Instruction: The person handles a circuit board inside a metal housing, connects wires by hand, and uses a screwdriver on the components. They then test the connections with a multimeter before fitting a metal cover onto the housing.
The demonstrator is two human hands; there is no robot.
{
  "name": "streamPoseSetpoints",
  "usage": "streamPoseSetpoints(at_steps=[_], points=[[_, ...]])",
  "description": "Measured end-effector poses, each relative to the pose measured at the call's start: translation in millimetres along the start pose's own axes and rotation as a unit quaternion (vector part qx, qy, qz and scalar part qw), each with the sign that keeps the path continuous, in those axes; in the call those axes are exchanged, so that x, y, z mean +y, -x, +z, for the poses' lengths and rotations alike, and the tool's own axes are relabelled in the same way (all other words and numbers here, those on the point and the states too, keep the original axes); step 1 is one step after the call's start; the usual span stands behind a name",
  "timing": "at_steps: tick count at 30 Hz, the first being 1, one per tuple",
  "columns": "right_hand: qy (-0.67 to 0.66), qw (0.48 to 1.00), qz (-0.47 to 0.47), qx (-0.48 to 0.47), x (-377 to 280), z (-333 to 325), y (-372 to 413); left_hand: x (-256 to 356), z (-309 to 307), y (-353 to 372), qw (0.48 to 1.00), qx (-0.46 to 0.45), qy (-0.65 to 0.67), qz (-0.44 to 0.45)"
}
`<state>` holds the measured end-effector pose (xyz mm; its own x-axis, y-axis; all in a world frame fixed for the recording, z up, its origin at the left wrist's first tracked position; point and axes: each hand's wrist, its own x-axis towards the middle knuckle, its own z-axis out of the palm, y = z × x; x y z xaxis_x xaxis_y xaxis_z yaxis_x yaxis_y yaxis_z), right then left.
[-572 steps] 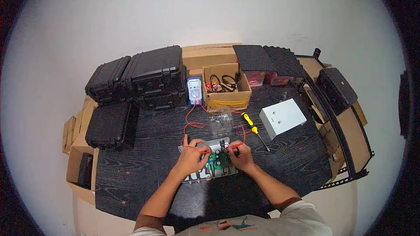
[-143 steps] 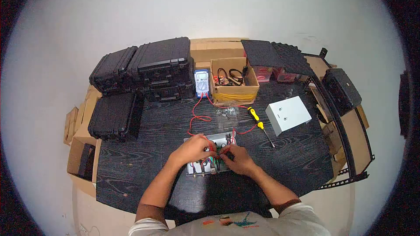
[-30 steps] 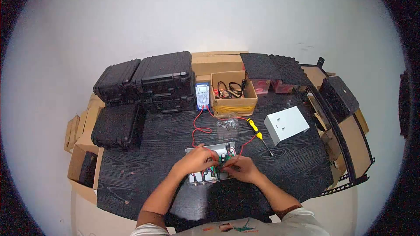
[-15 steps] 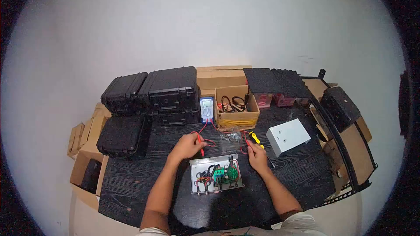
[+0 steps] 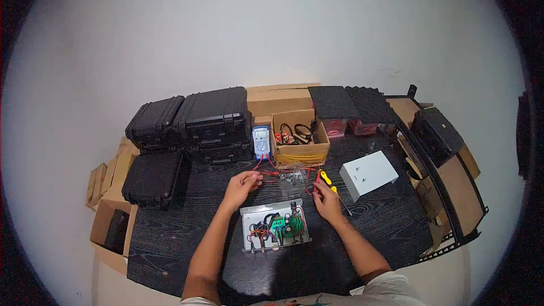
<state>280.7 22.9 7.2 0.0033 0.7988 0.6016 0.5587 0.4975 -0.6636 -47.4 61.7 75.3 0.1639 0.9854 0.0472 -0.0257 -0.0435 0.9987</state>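
Hands are now off the circuit board (image 5: 276,231), left hand (image 5: 242,184) and right hand (image 5: 326,198) each pinched on a red lead (image 5: 271,173); keep tips apart, wires untangled.

Red test leads (image 5: 272,171) run from the upright multimeter (image 5: 261,142), one probe in left hand (image 5: 242,184), other in right hand (image 5: 326,198).

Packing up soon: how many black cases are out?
5 cases: two side by side at back left, one under them, one front left, one far right. Others may be hidden.
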Motion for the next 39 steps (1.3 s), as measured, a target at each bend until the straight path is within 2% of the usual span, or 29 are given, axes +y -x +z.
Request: streamPoseSetpoints(at_steps=[3,6,7,9,10,11,12,14,16,18,19,22,23,26,29,35,39], points=[[0.034,0.999,-0.017,-0.03,6.5,1.1,1.2,-13.7,-7.6,28.7,0.999,0.022,0.031,0.033],[0.007,0.999,0.017,-0.048,-9.3,-3.9,-0.4,-33.8,-8.6,55.9,0.997,0.05,0.021,0.06],[0.013,0.999,-0.004,-0.031,-12.1,-7.8,-1.5,-40.8,-7.1,64.5,0.993,0.043,0.033,0.101],[0.025,0.999,-0.046,0.005,-15.7,-19.5,-5.1,-51.5,-4.3,80.0,0.993,0.058,0.011,0.103],[0.057,0.995,-0.058,0.049,-18.4,-30.2,-9.3,-51.8,-2.2,83.9,0.992,0.065,0.0,0.105],[0.089,0.989,-0.069,0.092,-20.5,-45.4,-13.0,-52.4,0.6,85.3,0.991,0.067,0.049,0.102],[0.121,0.981,-0.08,0.133,-18.8,-59.1,-15.2,-54.3,1.6,84.5,0.991,0.071,0.011,0.117],[0.101,0.959,-0.058,0.258,-5.5,-82.2,-14.5,-59.7,1.9,81.5,0.985,0.076,-0.066,0.144],[0.145,0.921,0.038,0.359,8.1,-101.5,-9.8,-70.1,0.7,78.7,0.986,0.075,-0.106,0.105],[-0.083,0.863,0.181,0.465,73.1,-104.2,0.0,-71.7,2.1,77.0,0.985,0.076,-0.123,0.094],[-0.095,0.852,0.238,0.457,107.0,-110.2,8.2,-68.9,3.9,78.1,0.984,0.079,-0.12,0.103],[-0.315,0.763,0.373,0.423,84.4,-120.2,1.1,-67.2,7.2,80.3,0.979,0.086,-0.131,0.127],[-0.328,0.741,0.389,0.438,70.8,-117.6,-3.7,-66.7,7.3,81.1,0.977,0.09,-0.138,0.136],[-0.419,0.784,0.33,0.316,95.0,-116.3,3.3,-58.1,8.0,82.5,0.969,0.088,-0.181,0.146],[-0.364,0.811,0.34,0.306,100.1,-117.8,9.4,-60.4,6.2,80.2,0.967,0.08,-0.192,0.145],[-0.332,0.814,0.279,0.388,55.8,-110.7,1.3,-64.4,10.5,77.8,0.965,0.11,-0.187,0.15],[-0.349,0.848,0.208,0.341,18.5,-110.4,-6.1,-46.3,11.0,79.7,0.931,0.122,-0.258,0.225]])
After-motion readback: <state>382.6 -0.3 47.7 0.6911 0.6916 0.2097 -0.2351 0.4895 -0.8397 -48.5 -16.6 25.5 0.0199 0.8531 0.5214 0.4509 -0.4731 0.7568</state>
